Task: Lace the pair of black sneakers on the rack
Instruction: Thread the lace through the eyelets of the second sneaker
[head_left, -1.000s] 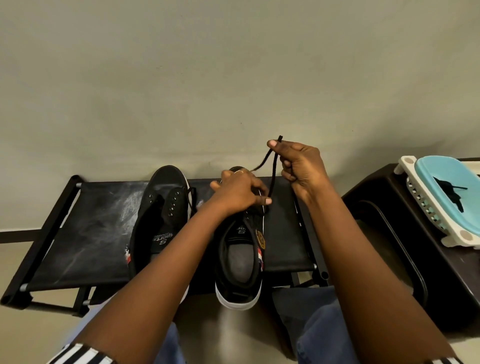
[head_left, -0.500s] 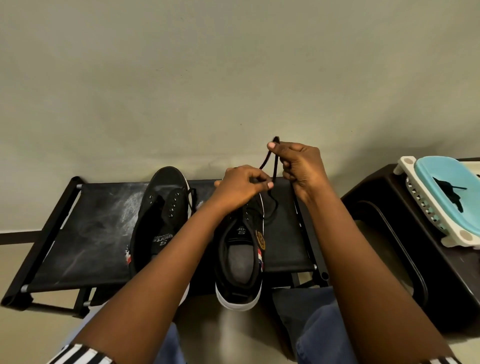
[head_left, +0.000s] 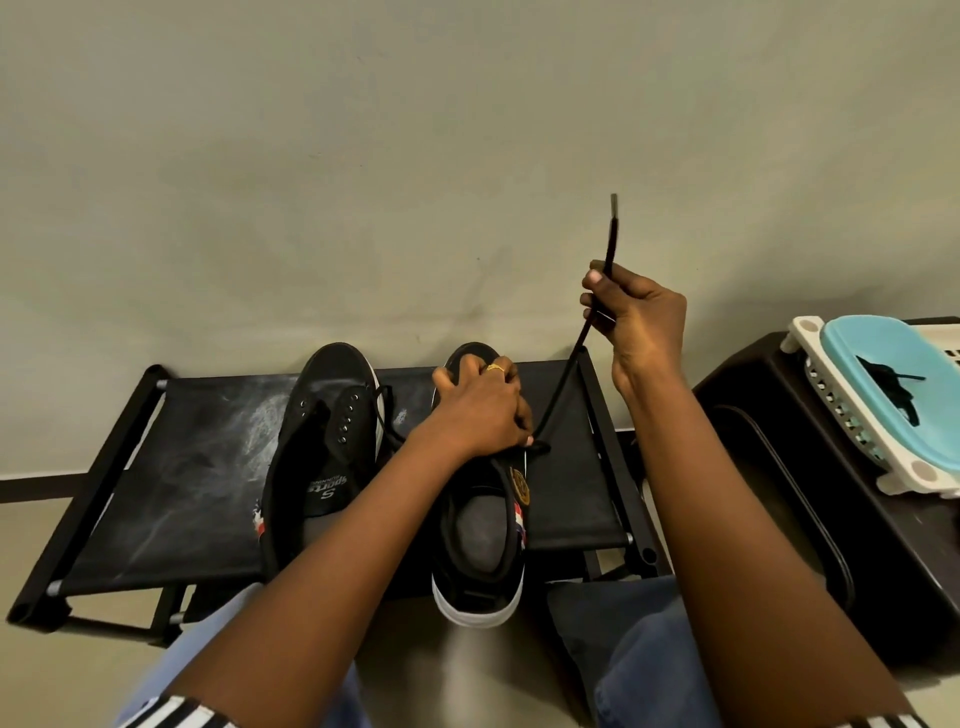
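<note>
We see the black rack (head_left: 171, 467) carrying both black sneakers: the left sneaker (head_left: 322, 447) lies unlaced, the right sneaker (head_left: 480, 540) beside it overhangs the front edge. Our left hand (head_left: 480, 410) presses down on the right sneaker's eyelets, fingers curled. Our right hand (head_left: 636, 322), raised above, pinches the black lace (head_left: 563, 382), drawn taut from the shoe.

Black fabric-top rack (head_left: 171, 467) against wall, scuffed white at its 9 o'clock side, left sneaker (head_left: 322, 447) at centre, right sneaker (head_left: 480, 525) toward 3 o'clock, heel overhanging 6 o'clock edge
</note>
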